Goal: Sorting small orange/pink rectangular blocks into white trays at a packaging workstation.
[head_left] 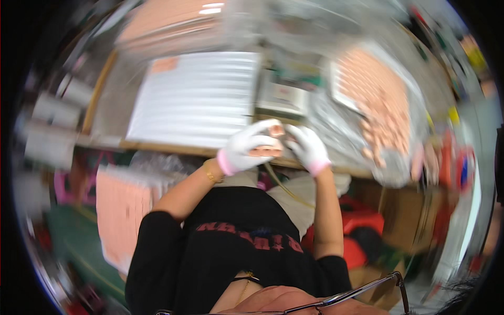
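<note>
Together, left hand [242,149] and right hand [308,148] grip a pink piece [265,151] over the table edge [173,148].

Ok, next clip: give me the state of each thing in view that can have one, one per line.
left hand: white-gloved, closed around a small pinkish piece.
right hand: white-gloved, fingers touching the same piece from the other side.
pinkish piece: held above the bench edge, between both hands; blurred.
white ribbed tray: lying flat on the bench.
tray of pinkish pieces: filled, some pieces heaped at its near end.
</note>
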{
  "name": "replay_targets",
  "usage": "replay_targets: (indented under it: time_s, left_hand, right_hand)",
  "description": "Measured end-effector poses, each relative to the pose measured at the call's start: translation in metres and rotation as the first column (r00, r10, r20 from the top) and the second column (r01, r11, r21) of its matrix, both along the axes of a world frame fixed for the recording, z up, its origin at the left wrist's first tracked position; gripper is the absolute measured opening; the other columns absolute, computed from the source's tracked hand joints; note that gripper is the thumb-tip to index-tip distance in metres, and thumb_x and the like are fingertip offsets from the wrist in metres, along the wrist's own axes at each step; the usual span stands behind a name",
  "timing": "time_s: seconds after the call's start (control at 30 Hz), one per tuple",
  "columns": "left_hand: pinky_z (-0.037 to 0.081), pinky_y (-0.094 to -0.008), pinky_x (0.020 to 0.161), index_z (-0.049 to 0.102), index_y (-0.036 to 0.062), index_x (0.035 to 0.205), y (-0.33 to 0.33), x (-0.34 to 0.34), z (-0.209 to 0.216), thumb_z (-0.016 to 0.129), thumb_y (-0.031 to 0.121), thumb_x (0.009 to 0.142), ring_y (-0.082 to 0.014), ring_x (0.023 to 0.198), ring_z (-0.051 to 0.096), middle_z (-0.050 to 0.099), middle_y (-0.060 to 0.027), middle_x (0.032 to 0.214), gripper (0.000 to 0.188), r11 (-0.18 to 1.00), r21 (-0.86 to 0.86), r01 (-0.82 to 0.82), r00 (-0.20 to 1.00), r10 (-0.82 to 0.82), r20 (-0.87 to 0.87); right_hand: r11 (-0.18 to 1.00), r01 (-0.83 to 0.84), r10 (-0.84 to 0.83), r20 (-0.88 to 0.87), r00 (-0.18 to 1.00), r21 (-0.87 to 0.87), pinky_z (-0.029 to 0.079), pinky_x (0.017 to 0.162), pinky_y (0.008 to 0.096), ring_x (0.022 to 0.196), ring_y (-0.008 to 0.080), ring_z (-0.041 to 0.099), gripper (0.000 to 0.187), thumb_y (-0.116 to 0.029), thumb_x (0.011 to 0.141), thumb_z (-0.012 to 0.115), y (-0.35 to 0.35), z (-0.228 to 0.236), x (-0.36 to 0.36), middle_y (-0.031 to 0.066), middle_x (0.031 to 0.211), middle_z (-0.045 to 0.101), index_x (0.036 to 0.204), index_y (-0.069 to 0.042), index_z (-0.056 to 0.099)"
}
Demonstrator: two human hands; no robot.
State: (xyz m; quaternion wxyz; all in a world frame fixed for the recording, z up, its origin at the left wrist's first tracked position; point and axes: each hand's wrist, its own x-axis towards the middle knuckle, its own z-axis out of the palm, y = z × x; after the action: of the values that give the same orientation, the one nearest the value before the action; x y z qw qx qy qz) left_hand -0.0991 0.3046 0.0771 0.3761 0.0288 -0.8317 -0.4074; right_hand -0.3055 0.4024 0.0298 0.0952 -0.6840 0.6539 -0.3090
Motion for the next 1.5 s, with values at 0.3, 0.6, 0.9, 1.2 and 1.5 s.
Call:
replay_targets:
  time_s: [0.3, 0.6, 0.9, 1.2, 1.5]
  left_hand:
    - [0.050, -0.0301, 0.087, 0.065, 0.0055, 0.098, 0.015, 0.239, -0.028, 0.071, -0.001, 0.075, -0.0225, 0.107, 0.058, 0.057, -0.0110, 0.120, 0.025, 0.779, 0.109, -0.617, 0.752, 0.544, 0.372]
    - [0.050, -0.0303, 0.070, 0.060, 0.0028, 0.088, 0.223, 0.455, 0.062, 0.060, 0.005, 0.076, -0.0237, 0.082, 0.064, 0.063, -0.0136, 0.103, 0.012, 0.111, -0.282, -0.953, -0.162, 0.599, 0.784]
    - [0.044, -0.0281, 0.057, 0.058, -0.0001, 0.084, 0.239, 0.543, -0.044, 0.049, -0.002, 0.077, -0.0266, 0.060, 0.047, 0.056, -0.0145, 0.074, 0.011, 0.067, -0.122, -0.990, -0.085, 0.401, 0.912]
    - [0.048, -0.0454, 0.085, 0.049, 0.0100, 0.120, 0.257, 0.399, 0.017, 0.062, 0.031, 0.081, -0.0403, 0.099, 0.057, 0.057, -0.0212, 0.112, 0.046, -0.059, -0.582, -0.811, -0.542, 0.451, 0.709]
    - [0.036, -0.0461, 0.099, 0.049, 0.0066, 0.125, 0.277, 0.372, -0.001, 0.057, 0.033, 0.084, -0.0350, 0.118, 0.044, 0.050, -0.0176, 0.123, 0.049, -0.143, -0.797, -0.586, -0.671, 0.638, 0.378]
  right_hand:
    - [0.997, 0.004, -0.033, 0.419, 0.907, 0.071, 0.044, 0.087, 0.0290, 0.091, 0.0173, 0.056, 0.040, -0.003, 0.086, 0.063, 0.027, -0.015, -0.022, 0.0113, 0.102, 0.058, 0.123, 0.009, 0.049]
    - [0.989, 0.009, -0.053, 0.304, 0.951, 0.146, 0.044, 0.091, 0.0327, 0.103, 0.0251, 0.058, 0.041, -0.011, 0.086, 0.065, 0.012, -0.033, -0.039, 0.0153, 0.120, 0.059, 0.123, 0.002, 0.054]
    - [0.989, -0.002, -0.049, 0.345, 0.937, 0.145, 0.045, 0.086, 0.0301, 0.094, 0.0211, 0.057, 0.040, -0.009, 0.086, 0.065, 0.015, -0.034, -0.036, 0.0125, 0.107, 0.060, 0.123, 0.003, 0.054]
    - [0.987, 0.011, -0.063, 0.320, 0.945, 0.161, 0.045, 0.086, 0.0292, 0.094, 0.0200, 0.057, 0.040, -0.009, 0.086, 0.065, 0.016, -0.033, -0.037, 0.0124, 0.108, 0.060, 0.123, 0.003, 0.054]
    - [0.988, 0.025, -0.065, 0.256, 0.965, 0.155, 0.045, 0.087, 0.0301, 0.094, 0.0213, 0.057, 0.041, -0.012, 0.087, 0.065, 0.017, -0.024, -0.030, 0.0137, 0.109, 0.060, 0.123, 0.003, 0.054]
